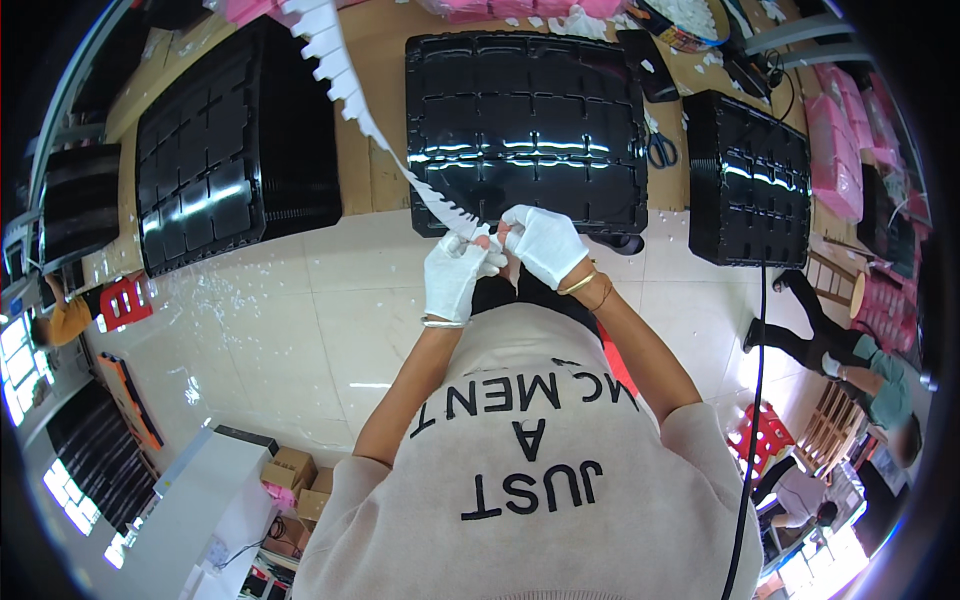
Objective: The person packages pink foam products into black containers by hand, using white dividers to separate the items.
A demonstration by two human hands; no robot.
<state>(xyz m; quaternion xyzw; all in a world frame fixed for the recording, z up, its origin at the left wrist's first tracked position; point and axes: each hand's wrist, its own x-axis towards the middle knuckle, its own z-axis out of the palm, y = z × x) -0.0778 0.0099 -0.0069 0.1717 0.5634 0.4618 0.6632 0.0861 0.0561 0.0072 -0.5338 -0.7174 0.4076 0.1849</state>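
A white-gloved left hand (452, 280) pinches the near end of a long, white, toothed strip (346, 88), which stretches forward and leftward past a glossy black plastic tray (525, 110); whether the adjacent white-gloved right hand (545, 243) grasps it, I cannot tell.

Strip (344, 85): matt; gloves (546, 246): cloth; trays (525, 108): glossy plast. (v. reflective).

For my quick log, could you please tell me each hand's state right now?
Left white-gloved hand: closed, holding the end of the long white notched strip.
Right white-gloved hand: closed in a pinch by the strip's end; contents cannot be told.
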